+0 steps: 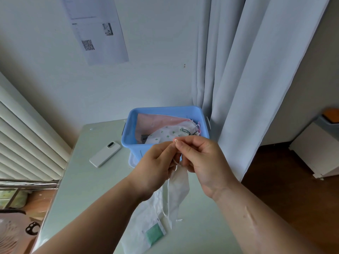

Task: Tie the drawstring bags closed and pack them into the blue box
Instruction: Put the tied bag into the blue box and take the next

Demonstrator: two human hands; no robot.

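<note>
Left hand (156, 165) and right hand (201, 158), each grip pinched on the drawstring (176, 161). Bag (178, 186) dangles below the grip (blue box (127, 142) just beyond).

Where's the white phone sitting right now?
In the head view the white phone lies flat on the table, just left of the blue box and up-left of the left hand.

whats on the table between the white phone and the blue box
Nothing. In the head view, only a bare strip of the pale green table separates the white phone from the blue box.
</note>
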